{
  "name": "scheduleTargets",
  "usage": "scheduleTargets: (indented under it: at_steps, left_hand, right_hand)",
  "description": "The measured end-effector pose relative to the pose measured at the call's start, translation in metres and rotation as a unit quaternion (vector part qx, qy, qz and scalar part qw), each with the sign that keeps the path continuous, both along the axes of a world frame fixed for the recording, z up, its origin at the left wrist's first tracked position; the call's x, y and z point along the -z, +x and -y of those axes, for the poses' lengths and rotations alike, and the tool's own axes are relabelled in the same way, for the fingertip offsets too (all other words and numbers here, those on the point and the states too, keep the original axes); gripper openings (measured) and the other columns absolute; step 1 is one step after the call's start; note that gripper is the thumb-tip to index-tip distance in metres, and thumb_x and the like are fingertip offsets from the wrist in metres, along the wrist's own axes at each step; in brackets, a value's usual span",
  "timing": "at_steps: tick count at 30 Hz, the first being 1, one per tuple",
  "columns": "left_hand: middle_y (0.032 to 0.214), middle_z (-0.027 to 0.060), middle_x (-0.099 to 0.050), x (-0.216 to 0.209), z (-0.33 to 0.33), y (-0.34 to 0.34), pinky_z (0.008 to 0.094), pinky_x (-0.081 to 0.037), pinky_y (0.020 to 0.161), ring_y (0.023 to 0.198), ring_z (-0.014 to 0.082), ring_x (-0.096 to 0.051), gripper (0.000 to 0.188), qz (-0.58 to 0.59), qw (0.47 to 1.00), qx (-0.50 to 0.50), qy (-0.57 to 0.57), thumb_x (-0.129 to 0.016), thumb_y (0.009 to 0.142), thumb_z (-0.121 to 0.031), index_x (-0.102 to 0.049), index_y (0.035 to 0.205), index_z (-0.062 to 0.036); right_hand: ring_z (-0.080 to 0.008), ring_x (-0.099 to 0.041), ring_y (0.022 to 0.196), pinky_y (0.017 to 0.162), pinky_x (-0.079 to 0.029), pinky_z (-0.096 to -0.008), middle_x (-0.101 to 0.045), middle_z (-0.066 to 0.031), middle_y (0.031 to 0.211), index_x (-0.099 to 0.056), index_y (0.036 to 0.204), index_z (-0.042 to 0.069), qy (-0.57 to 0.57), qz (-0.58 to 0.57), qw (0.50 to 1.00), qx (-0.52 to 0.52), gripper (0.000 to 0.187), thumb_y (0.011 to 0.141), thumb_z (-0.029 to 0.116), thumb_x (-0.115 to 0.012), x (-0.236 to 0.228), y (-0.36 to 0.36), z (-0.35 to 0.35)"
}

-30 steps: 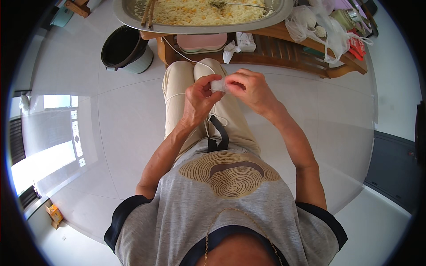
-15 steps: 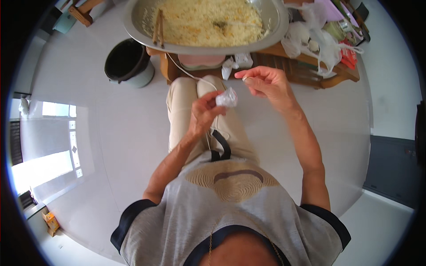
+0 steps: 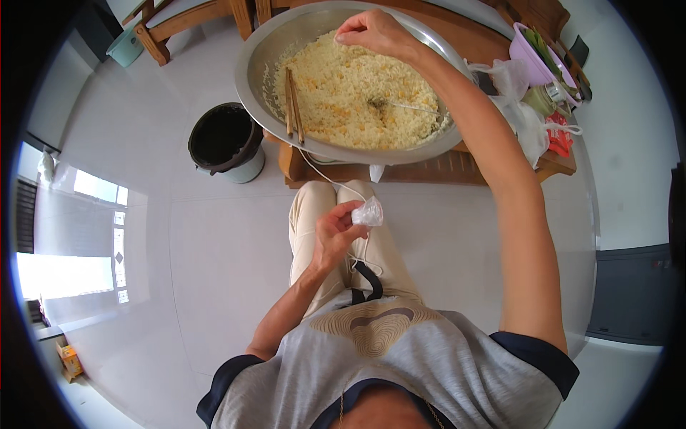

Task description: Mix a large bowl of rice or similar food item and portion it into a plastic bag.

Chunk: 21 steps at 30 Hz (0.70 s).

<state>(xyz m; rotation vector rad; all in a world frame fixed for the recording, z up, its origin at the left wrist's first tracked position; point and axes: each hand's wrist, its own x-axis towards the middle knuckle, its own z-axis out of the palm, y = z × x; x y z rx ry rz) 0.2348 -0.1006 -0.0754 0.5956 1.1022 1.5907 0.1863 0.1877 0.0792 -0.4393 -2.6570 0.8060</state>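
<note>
The left hand point(image 3: 330, 236) is pinching a small white wad point(image 3: 369, 213) between thumb and fingers, holding it above the lap. The right hand point(image 3: 373, 32) is reaching over the far rim of the metal bowl point(image 3: 251, 68) — fingertips pressed together above the yellow filling point(image 3: 357, 93). Chopsticks point(image 3: 294, 106) are lying in the bowl; a dark bucket point(image 3: 223, 143) is standing beside the table.

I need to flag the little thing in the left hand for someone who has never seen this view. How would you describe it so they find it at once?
Start at the big round metal basin of yellow rice on the wooden table, then drop straight down to the person's lap. There the left hand pinches a small crumpled clear plastic bag at its fingertips. It is the only translucent, shiny scrap over the beige trousers; the other plastic bags lie on the table.
</note>
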Motion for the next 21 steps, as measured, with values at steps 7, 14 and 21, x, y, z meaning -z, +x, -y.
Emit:
scheduleTargets:
  at_steps: [7, 14, 21]
  left_hand:
    - [0.082, 0.0089, -0.060, -0.006, 0.006, -0.009, 0.0234, -0.046, 0.064, 0.068, 0.0124, -0.056, 0.037, 0.017, 1.000, -0.011, -0.014, -0.056, 0.070, 0.004, -0.049, 0.106, 0.0071]
    - [0.082, 0.0085, -0.061, -0.006, -0.002, -0.014, 0.0231, -0.046, 0.064, 0.068, 0.0119, -0.056, 0.036, -0.009, 0.999, 0.003, -0.031, -0.056, 0.070, 0.004, -0.050, 0.105, 0.0068]
    - [0.089, 0.0101, -0.059, -0.002, 0.003, -0.017, 0.0231, -0.047, 0.063, 0.074, 0.0125, -0.057, 0.037, 0.013, 0.999, 0.011, -0.029, -0.055, 0.072, 0.008, -0.048, 0.108, 0.0083]
  right_hand:
    - [-0.0127, -0.057, 0.065, 0.063, -0.044, -0.0269, -0.062, -0.0039, 0.072, -0.065, 0.083, 0.004, 0.127, 0.094, 0.979, 0.130, 0.026, 0.074, 0.029, -0.062, -0.016, 0.010, -0.087]
    - [-0.0121, -0.055, 0.064, 0.062, -0.044, -0.0275, -0.060, -0.0038, 0.067, -0.065, 0.079, 0.004, 0.108, 0.027, 0.974, 0.195, 0.025, 0.073, 0.029, -0.063, -0.020, -0.018, -0.097]
    - [-0.0080, -0.049, 0.056, 0.051, -0.039, -0.0236, -0.056, -0.0018, 0.062, -0.063, 0.082, 0.002, 0.012, 0.092, 0.995, 0.035, 0.023, 0.074, 0.023, -0.065, -0.018, -0.040, -0.071]
